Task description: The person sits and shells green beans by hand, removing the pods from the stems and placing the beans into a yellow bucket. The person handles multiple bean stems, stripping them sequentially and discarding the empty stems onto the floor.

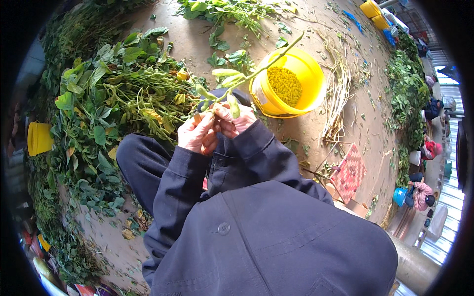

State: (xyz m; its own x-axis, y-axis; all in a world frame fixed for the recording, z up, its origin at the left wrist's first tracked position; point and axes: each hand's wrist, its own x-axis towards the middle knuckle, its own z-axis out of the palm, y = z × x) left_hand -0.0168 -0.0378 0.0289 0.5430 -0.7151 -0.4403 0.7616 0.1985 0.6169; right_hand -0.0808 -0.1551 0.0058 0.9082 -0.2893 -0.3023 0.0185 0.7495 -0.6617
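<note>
A green soybean stalk point(261, 69) slants up and to the right from my two hands, its upper end bare. Several plump pods point(232, 80) hang along its lower part. My left hand point(197, 133) pinches the stalk's lower end between thumb and fingers. Close beside it, my right hand point(236, 117) has its fingertips on the stalk at the pods; one pod lies across these fingers and partly hides them. Beyond my right hand stands a yellow bucket point(314, 83), tilted in view, with shelled yellow-green beans point(284, 85) in its bottom.
A large heap of leafy soybean plants point(100, 133) lies to my left, with another yellow bucket point(40, 138) beyond. Stripped stalks point(337, 92) lie right of the near bucket. A woven-seat stool point(350, 174) is at my right. Several people point(422, 194) sit along the far right.
</note>
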